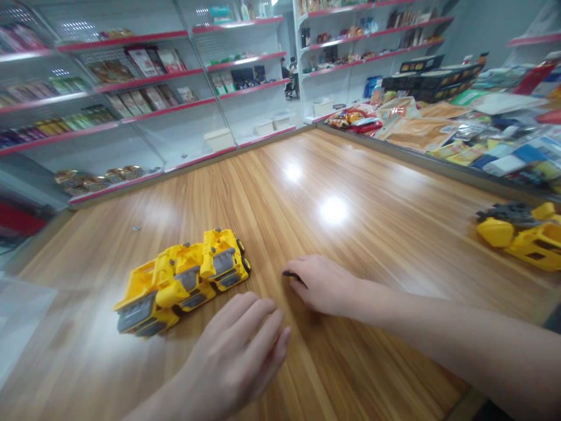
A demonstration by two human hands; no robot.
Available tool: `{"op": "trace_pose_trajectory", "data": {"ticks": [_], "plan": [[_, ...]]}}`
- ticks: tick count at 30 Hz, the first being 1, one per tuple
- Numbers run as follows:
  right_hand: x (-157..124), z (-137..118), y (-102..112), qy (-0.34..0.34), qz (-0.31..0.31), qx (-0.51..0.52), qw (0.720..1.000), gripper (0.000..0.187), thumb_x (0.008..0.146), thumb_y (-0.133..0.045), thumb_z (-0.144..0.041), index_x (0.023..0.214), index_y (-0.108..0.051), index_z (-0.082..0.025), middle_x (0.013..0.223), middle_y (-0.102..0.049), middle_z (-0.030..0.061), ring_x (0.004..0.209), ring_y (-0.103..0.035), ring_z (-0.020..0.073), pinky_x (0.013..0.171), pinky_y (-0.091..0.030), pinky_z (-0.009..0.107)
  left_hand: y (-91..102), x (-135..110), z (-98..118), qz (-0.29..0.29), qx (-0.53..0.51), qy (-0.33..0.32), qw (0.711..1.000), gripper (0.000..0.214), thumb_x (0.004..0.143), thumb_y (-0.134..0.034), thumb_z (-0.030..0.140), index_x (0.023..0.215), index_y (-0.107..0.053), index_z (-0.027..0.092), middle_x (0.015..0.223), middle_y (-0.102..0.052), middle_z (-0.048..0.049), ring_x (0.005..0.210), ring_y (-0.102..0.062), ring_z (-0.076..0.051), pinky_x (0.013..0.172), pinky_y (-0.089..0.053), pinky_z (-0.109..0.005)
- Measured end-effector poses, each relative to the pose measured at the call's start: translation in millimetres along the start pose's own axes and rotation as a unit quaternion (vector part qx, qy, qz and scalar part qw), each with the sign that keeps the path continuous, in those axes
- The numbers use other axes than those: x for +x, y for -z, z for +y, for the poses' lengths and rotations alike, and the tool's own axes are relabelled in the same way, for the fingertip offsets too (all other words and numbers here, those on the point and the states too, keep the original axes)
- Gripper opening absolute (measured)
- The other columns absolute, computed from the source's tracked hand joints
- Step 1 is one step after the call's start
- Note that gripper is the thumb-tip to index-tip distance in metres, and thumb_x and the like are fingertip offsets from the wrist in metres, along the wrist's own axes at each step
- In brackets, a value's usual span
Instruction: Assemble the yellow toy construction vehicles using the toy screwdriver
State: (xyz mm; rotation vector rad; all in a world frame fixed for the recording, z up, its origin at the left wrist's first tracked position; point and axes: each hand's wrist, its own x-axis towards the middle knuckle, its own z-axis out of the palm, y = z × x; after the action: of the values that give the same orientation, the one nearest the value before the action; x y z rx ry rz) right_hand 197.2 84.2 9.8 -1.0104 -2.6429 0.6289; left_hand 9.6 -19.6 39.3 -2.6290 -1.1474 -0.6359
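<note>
Three yellow toy construction vehicles (184,282) stand side by side in a row on the wooden tabletop (350,234), left of centre. My left hand (239,345) lies just below and to the right of them, fingers stretched out together, holding nothing. My right hand (322,285) rests on the table to the right of the toys, fingers curled over a small dark object (290,273) that pokes out at its fingertips. I cannot make out what that object is.
More yellow and grey toy vehicles (523,234) sit at the table's right edge. Beyond the far right edge lies a counter heaped with packaged goods (460,128). Shop shelves with red edges (144,82) line the back and left.
</note>
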Motion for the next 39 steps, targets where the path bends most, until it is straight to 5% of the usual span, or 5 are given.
{"op": "trace_pose_trajectory", "data": {"ticks": [7, 11, 17, 28, 39], "plan": [[1.4, 2.8, 16.8, -0.070, -0.014, -0.090, 0.993, 0.020, 0.081, -0.057, -0.025, 0.095, -0.067, -0.016, 0.083, -0.074, 0.0116, 0.078, -0.071, 0.0281, 0.061, -0.051, 0.033, -60.9, -13.2, -5.8, -0.092, 0.002, 0.003, 0.996, 0.064, 0.087, -0.060, 0.038, 0.144, -0.042, 0.012, 0.153, -0.039, -0.0202, 0.130, -0.052, -0.033, 0.100, -0.053, -0.042], [1.9, 1.8, 37.3, -0.078, 0.008, -0.114, 0.990, 0.021, 0.082, -0.057, -0.030, 0.096, -0.067, -0.017, 0.087, -0.074, 0.0107, 0.082, -0.071, 0.0273, 0.062, -0.052, 0.032, -82.8, -16.9, -8.9, -0.098, 0.042, 0.003, 0.994, 0.088, 0.084, -0.059, 0.051, 0.156, -0.019, 0.021, 0.159, -0.030, -0.0149, 0.138, -0.042, -0.037, 0.107, -0.045, -0.052], [-18.6, 4.2, 89.7, -0.126, 0.087, -0.145, 0.977, 0.024, 0.089, -0.050, -0.022, 0.108, -0.063, -0.017, 0.088, -0.074, 0.0089, 0.080, -0.070, 0.0226, 0.064, -0.052, 0.029, -100.6, 7.6, 8.1, -0.087, 0.028, 0.042, 0.995, 0.088, 0.082, -0.059, 0.056, 0.155, -0.021, 0.025, 0.158, -0.032, -0.0127, 0.139, -0.040, -0.040, 0.112, -0.035, -0.059], [-162.1, 179.8, 240.2, -0.404, -0.010, -0.258, 0.877, 0.029, 0.095, -0.059, -0.033, 0.118, -0.060, -0.016, 0.119, -0.062, 0.0093, 0.103, -0.063, 0.0219, 0.087, -0.054, 0.041, -164.2, 169.0, 104.9, -0.049, -0.137, 0.072, 0.987, 0.089, 0.083, -0.050, 0.068, 0.150, -0.029, 0.012, 0.150, -0.039, -0.0250, 0.139, -0.035, -0.042, 0.112, -0.027, -0.060], [-220.0, 236.1, 233.3, -0.449, -0.165, -0.164, 0.863, 0.032, 0.096, -0.058, -0.033, 0.123, -0.058, -0.016, 0.122, -0.060, 0.0091, 0.102, -0.063, 0.0220, 0.085, -0.055, 0.041, -232.8, 320.8, 190.7, -0.001, -0.265, 0.050, 0.963, 0.101, 0.065, -0.075, 0.056, 0.148, -0.030, 0.020, 0.143, -0.037, -0.0218, 0.130, -0.042, -0.044, 0.107, -0.034, -0.055]]}}
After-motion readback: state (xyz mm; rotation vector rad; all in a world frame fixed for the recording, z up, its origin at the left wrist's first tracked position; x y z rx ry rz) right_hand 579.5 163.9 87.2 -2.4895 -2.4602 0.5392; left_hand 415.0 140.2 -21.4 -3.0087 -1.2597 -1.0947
